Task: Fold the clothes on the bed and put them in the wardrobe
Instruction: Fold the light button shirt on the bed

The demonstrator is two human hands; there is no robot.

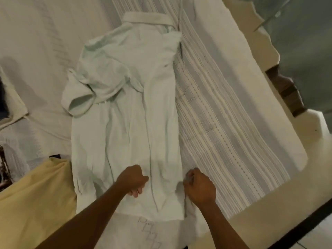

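Shirt (pixel 125 132), pale and creased, lies on striped bedspread (pixel 215 123).

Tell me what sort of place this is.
Most likely a bedroom: a bed with striped bedding, a pale shirt spread on it for folding, and a yellow garment beside it. Tiled floor shows past the bed's edge.
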